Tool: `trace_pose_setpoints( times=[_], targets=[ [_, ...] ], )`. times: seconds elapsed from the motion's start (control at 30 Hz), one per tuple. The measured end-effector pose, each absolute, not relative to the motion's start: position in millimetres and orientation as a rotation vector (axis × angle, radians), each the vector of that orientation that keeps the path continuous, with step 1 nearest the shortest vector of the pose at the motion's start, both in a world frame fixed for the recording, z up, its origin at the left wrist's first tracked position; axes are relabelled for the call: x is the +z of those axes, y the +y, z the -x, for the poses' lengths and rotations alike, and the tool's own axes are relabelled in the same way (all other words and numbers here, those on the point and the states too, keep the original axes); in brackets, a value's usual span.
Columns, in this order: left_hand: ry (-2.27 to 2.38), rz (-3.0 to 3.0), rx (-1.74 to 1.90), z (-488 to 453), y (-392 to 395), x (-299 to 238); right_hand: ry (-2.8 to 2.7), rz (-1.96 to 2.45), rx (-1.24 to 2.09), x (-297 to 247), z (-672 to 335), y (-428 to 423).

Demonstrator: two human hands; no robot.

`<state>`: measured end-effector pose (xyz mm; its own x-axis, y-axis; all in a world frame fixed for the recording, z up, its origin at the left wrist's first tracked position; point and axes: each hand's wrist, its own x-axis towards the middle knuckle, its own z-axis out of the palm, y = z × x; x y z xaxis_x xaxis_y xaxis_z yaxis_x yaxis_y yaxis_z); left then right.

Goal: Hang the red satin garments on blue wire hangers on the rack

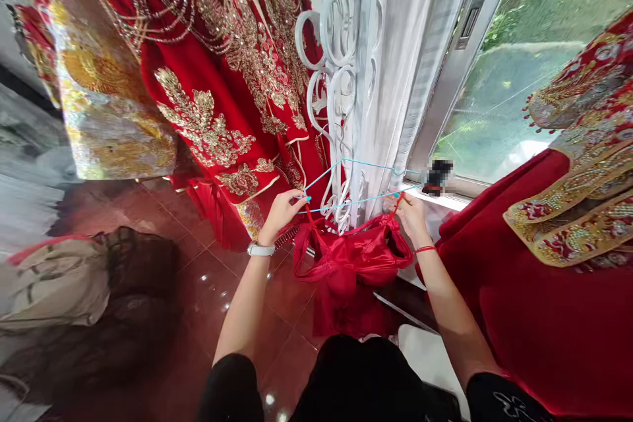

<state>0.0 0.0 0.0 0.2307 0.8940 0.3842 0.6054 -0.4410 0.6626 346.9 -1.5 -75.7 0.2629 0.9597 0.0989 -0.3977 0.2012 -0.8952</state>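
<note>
So, garment (353, 254): red satin with thin straps, low of centre toward 6 o'clock, hung from hanger.
Hanger (366, 200): light-blue wire, just above garment, spanning both hands.
Left hand (284, 208): pinched tight on hanger's 9 o'clock end, strap beside.
Right hand (410, 214): pinched on the 3 o'clock end, touching other strap.
Surroundings: white hangers (343, 69) at 12 o'clock; gold-embroidered red gown (222, 79) at 10; window (494, 99) at 2.

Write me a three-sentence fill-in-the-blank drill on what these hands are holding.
1. The left hand and right hand grip the ends of a thin wire hanger coloured ____.
2. The satin garment hanging from it by its straps is ____.
3. The wristband on the left wrist is ____.
Missing words: blue; red; white.
</note>
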Motion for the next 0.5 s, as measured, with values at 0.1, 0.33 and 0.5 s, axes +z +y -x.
trace_pose_setpoints(
  times=[0.1,0.33,0.5],
  targets=[
    [1.393,-2.153,1.045,7,3,0,-0.781,0.911,1.05,-75,-371,-8],
    [1.285,-2.181,0.924,18,10,6,-0.921,0.929,0.928,-44,-409,-10],
    [1.243,-2.191,0.931,20,9,8,-1.175,1.049,0.885,-7,-411,-2]
  ],
)
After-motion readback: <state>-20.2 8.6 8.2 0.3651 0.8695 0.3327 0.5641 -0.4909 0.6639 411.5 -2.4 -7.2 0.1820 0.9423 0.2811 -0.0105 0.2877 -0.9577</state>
